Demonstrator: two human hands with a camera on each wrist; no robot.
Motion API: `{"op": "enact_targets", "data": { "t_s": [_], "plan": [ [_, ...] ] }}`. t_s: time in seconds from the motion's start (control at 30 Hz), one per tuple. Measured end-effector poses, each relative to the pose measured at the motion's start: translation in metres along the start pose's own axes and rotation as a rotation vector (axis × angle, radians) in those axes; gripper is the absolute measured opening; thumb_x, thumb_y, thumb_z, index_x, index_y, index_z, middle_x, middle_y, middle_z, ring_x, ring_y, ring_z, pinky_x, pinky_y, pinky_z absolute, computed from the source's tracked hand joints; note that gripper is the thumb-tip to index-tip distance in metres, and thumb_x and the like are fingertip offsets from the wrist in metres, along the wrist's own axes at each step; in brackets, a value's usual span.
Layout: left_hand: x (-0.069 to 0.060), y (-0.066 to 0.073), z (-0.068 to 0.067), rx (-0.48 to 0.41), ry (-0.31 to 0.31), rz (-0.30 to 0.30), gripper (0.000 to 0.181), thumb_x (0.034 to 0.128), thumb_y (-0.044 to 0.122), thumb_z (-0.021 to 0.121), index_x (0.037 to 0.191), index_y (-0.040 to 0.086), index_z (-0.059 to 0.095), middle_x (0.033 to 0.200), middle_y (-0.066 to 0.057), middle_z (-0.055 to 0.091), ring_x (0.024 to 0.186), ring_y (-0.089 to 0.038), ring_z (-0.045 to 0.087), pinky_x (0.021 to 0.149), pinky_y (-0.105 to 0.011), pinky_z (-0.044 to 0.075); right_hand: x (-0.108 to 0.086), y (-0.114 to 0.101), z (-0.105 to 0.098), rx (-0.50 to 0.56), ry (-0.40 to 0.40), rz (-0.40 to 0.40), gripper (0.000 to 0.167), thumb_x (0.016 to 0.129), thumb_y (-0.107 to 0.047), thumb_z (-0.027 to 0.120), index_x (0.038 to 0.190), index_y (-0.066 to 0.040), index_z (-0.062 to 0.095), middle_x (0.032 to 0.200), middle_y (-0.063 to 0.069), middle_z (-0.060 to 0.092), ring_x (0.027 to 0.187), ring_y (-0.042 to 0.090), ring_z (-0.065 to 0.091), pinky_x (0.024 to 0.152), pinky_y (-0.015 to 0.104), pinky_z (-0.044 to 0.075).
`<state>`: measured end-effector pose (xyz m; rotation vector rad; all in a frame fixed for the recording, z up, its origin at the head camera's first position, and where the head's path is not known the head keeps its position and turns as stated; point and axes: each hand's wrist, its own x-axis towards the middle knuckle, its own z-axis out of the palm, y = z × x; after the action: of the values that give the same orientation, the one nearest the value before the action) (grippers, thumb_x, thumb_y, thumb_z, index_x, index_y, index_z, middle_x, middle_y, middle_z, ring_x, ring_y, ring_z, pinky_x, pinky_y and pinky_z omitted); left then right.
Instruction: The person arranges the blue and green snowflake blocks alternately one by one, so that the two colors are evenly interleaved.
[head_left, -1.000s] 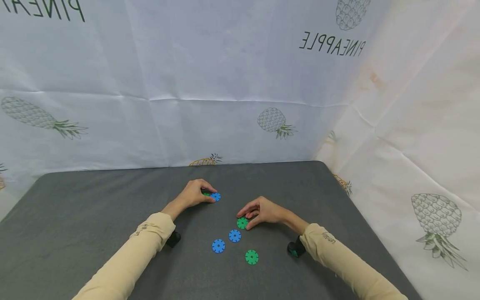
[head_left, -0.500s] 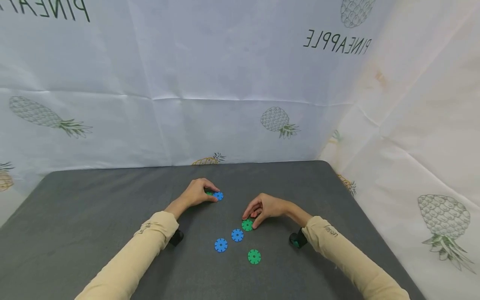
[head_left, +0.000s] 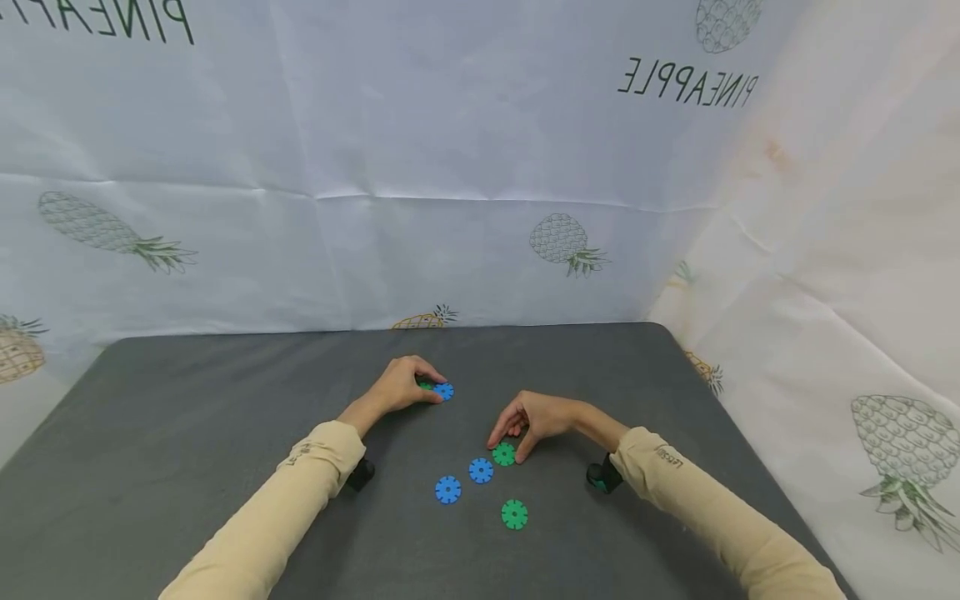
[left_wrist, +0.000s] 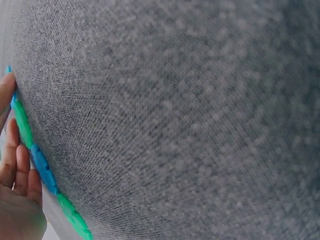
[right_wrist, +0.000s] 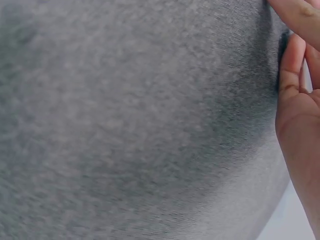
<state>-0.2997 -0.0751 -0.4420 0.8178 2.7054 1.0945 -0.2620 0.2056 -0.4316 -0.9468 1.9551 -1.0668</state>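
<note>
My left hand [head_left: 397,385] pinches a blue notched plastic disc [head_left: 444,391] at the far middle of the table, thumb and a finger at its edges. Beside it a green disc [head_left: 426,386] is partly hidden by the hand. The left wrist view gives a row of alternating discs along that hand: blue, a green disc [left_wrist: 22,125], another blue disc [left_wrist: 44,170] and a further green disc [left_wrist: 75,217]. Nearer and to the right, my right hand [head_left: 546,415] holds a flat green disc [head_left: 504,453] between thumb and fingers; the right wrist view hides that disc.
Two loose blue discs lie left of the right hand: the nearer blue disc [head_left: 447,490] and the farther blue disc [head_left: 481,471]. Closer to me is a loose green disc [head_left: 514,514]. A dark grey cloth [head_left: 225,433] covers the table; a pineapple-print curtain [head_left: 450,250] hangs behind.
The whole head view has shifted, so things appear farther right. Relative to the loose blue discs, the right hand has slid its green disc slightly right and nearer. The left hand keeps its place.
</note>
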Motion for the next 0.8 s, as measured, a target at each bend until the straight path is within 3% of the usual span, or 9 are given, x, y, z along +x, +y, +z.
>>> {"op": "enact_targets", "data": {
  "t_s": [0.3, 0.6, 0.8],
  "plan": [
    [0.002, 0.002, -0.001, -0.006, -0.014, 0.005, 0.024, 0.0794, 0.014, 0.080, 0.101, 0.005, 0.076, 0.105, -0.011, 0.065, 0.102, -0.031, 0.059, 0.090, -0.045, 0.049, -0.008, 0.007, 0.005, -0.019, 0.099, -0.049, 0.032, 0.072, 0.001, 0.081, 0.103, 0.001, 0.073, 0.103, 0.011, 0.071, 0.083, 0.014, 0.060, 0.076, 0.026, 0.052],
    [0.001, 0.001, -0.001, 0.011, -0.016, -0.006, 0.025, 0.0799, 0.016, 0.079, 0.103, 0.006, 0.076, 0.106, -0.011, 0.065, 0.102, -0.030, 0.059, 0.089, -0.045, 0.049, -0.016, 0.004, 0.016, -0.113, 0.198, -0.108, 0.030, 0.076, -0.003, 0.080, 0.104, 0.000, 0.070, 0.105, 0.011, 0.069, 0.098, 0.017, 0.064, 0.087, 0.030, 0.053],
    [0.001, 0.002, -0.001, 0.009, -0.017, -0.021, 0.024, 0.0794, 0.015, 0.080, 0.102, 0.006, 0.076, 0.106, -0.010, 0.065, 0.102, -0.029, 0.059, 0.089, -0.044, 0.049, -0.020, 0.008, 0.017, -0.035, 0.243, -0.138, 0.032, 0.079, -0.001, 0.077, 0.109, 0.006, 0.067, 0.108, 0.018, 0.067, 0.101, 0.027, 0.065, 0.086, 0.032, 0.054]
  ]
}}
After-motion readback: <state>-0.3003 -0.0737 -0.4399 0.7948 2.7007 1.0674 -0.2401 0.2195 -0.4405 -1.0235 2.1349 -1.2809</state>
